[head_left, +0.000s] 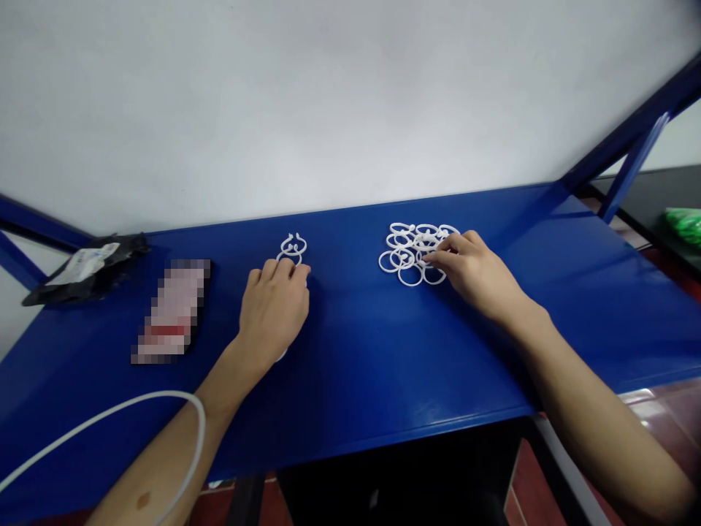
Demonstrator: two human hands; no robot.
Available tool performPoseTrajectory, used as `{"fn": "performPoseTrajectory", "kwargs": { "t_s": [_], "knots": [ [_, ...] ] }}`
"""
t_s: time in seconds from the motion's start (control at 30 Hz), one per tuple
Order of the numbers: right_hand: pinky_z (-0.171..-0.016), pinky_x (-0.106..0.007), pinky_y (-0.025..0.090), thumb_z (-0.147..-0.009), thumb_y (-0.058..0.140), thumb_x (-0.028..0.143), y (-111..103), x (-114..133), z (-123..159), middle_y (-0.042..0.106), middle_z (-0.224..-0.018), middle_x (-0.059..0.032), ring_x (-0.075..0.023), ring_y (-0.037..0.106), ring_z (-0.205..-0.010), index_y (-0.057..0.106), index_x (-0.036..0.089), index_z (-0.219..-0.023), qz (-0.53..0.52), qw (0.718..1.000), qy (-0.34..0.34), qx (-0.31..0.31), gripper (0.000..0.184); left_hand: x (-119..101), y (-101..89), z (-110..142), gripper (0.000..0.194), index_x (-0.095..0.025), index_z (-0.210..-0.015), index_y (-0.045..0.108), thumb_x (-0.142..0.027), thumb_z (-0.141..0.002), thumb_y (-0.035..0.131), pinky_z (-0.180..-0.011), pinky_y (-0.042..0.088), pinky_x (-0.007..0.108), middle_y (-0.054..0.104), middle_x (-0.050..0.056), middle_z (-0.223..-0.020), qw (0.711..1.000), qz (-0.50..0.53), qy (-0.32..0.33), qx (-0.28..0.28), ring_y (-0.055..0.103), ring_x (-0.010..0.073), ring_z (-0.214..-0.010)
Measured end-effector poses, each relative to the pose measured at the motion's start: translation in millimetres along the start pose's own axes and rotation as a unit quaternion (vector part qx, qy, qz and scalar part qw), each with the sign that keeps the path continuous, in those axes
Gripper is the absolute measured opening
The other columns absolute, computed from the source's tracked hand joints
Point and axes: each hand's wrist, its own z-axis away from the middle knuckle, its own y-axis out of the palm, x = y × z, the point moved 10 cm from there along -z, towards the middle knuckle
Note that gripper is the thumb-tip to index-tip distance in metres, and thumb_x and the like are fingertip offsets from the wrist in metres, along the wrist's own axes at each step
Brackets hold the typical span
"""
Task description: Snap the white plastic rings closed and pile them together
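Several white plastic curtain rings, open loops with small ball ends, lie in an overlapping pile on the blue table. At the right side of this pile, my right hand has its thumb and fingers closed in a pinch on a ring. To the left of the pile, my left hand lies curled over a smaller group of white rings. Two of these rings show beyond its knuckles, and a bit of white shows below the palm. Its fingertips are mostly hidden, but the fingers look closed on a ring.
A blurred-out flat pink and black item lies left of my left hand. Behind it is a black plastic package with a white label. A white cable loops across my left forearm. A white wall rises behind the table.
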Motion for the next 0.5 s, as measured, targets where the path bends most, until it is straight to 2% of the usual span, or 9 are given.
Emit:
{"fn": "performPoseTrajectory", "kwargs": {
  "t_s": [0.17, 0.3, 0.5],
  "knots": [
    [-0.075, -0.041, 0.052, -0.095, 0.049, 0.012, -1, 3, -1, 0.066, -0.102, -0.0121, -0.0252, 0.052, -0.09, 0.072, 0.02, -0.113, -0.011, 1.0, 0.008, -0.003, 0.031, 11, -0.7, -1, 0.034, -0.013, -0.119, 0.065, -0.02, -0.095, 0.043, -0.077, 0.042, 0.045, 0.066, 0.017, -0.107, 0.996, -0.075, -0.029, 0.037, 0.056, 0.0353, -0.097],
    [-0.078, -0.043, 0.052, -0.096, 0.048, 0.012, -3, 5, -1, 0.065, -0.103, -0.0126, -0.0253, 0.051, -0.09, 0.07, 0.018, -0.118, -0.013, 1.0, 0.005, 0.002, 0.031, 16, 5.5, -1, 0.031, -0.014, -0.118, 0.065, -0.02, -0.096, 0.043, -0.077, 0.041, 0.046, 0.07, 0.014, -0.104, 0.995, -0.077, -0.023, 0.058, 0.056, 0.0351, -0.097],
    [-0.078, -0.042, 0.052, -0.099, 0.048, 0.016, -5, 5, 0, 0.066, -0.105, -0.0114, -0.0248, 0.051, -0.089, 0.068, 0.019, -0.121, -0.005, 1.0, 0.01, -0.007, 0.03, 16, -2.8, -1, 0.027, -0.016, -0.114, 0.066, -0.022, -0.097, 0.045, -0.075, 0.038, 0.045, 0.074, 0.012, -0.099, 0.999, -0.039, -0.023, 0.009, 0.057, 0.0344, -0.095]
  ]
}}
